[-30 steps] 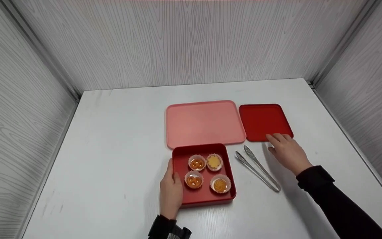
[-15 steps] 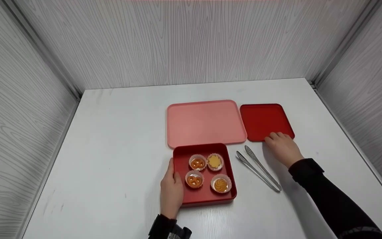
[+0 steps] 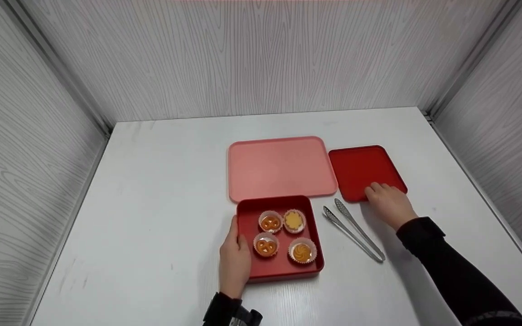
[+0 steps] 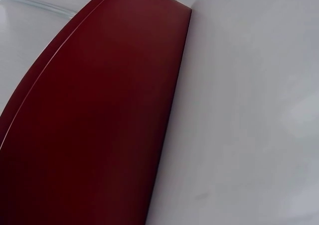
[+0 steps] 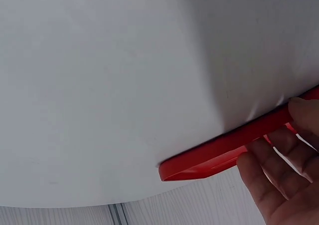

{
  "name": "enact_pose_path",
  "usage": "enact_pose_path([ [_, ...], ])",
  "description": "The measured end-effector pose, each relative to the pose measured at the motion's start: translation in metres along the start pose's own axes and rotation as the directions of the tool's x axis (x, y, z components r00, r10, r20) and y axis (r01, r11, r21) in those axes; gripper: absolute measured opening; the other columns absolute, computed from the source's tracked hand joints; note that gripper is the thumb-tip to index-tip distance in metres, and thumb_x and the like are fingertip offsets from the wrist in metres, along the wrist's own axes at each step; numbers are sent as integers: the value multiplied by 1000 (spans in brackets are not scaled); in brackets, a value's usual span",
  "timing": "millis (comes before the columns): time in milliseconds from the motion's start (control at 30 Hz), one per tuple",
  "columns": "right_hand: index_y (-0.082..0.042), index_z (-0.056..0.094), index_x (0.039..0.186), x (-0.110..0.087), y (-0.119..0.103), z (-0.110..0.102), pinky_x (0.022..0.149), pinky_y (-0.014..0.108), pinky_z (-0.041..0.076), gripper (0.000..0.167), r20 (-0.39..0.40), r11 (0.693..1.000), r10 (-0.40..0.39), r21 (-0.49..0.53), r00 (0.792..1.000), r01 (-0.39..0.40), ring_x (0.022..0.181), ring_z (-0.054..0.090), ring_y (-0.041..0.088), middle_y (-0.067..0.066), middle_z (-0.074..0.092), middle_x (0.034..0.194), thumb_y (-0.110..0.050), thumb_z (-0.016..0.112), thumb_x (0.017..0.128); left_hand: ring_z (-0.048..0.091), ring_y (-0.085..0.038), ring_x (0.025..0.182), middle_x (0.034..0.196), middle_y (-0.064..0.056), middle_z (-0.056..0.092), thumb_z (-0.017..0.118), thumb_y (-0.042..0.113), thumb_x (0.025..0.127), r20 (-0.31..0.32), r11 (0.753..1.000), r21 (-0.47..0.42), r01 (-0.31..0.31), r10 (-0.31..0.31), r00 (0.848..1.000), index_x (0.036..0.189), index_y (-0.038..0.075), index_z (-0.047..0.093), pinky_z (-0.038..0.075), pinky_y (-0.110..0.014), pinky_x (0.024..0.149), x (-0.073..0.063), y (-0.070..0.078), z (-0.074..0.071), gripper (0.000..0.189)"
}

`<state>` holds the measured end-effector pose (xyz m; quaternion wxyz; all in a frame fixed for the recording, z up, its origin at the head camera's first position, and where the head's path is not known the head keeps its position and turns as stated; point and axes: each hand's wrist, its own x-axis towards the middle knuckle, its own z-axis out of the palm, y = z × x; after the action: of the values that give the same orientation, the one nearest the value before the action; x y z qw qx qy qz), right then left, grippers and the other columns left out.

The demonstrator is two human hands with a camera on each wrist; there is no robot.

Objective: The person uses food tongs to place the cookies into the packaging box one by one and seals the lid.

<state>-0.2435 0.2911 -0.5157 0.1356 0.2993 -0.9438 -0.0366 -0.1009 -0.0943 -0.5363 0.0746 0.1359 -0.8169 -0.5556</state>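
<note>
A red square box [image 3: 283, 271] stands near the front middle, with several cookies in white paper cups inside. Two cookies are pretzel-shaped [image 3: 266, 247], one is a swirl cookie [image 3: 302, 252] and one a pale flower-shaped cookie [image 3: 293, 220]. My left hand [image 3: 234, 260] holds the box's left wall, thumb at the rim. In the left wrist view the box's red outer wall [image 4: 94, 105] fills much of the frame. My right hand [image 3: 389, 203] pinches the near rim of a shallow red lid [image 3: 360, 170]. The right wrist view shows thumb and fingers at the lid's rim [image 5: 214, 152].
A pink tray [image 3: 281, 170] lies behind the box, left of the lid. Metal tongs [image 3: 354, 231] rest between the box and my right arm, their tips spread. Wood-grain panels [image 3: 261, 59] stand around the back and sides of the white table [image 3: 161, 203].
My right hand's fingers have curled onto the near rim of the red lid. The lid has shifted slightly toward me and turned a little. My left hand and the box stay in place.
</note>
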Motion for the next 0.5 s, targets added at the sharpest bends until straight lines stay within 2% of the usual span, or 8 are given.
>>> enact_pose_path([
  [167,3,53,90,-5,0,-9,53,43,53,19,-66,1000,-12,-6,998,12,65,55,34,19,52,85,15,66,84,38,-26,147,160,-11,41,46,8,107,7,1000,-6,2,-2,1000,160,6,33,38,-49,116,0,1,-1,55],
  [300,3,50,89,-8,1,-19,47,40,49,23,-129,1000,-16,-15,991,14,59,52,31,18,50,79,13,69,83,37,-25,148,161,-11,40,45,9,107,10,1000,-21,8,-8,1000,160,6,33,38,-48,117,0,2,-1,54],
  [500,3,46,83,-7,5,-34,46,36,45,29,-274,996,-68,-73,959,50,54,49,29,17,47,69,18,70,77,38,-27,147,160,-13,41,47,8,106,-3,1000,-27,-4,3,1000,159,4,35,38,-48,117,-1,3,-3,54],
])
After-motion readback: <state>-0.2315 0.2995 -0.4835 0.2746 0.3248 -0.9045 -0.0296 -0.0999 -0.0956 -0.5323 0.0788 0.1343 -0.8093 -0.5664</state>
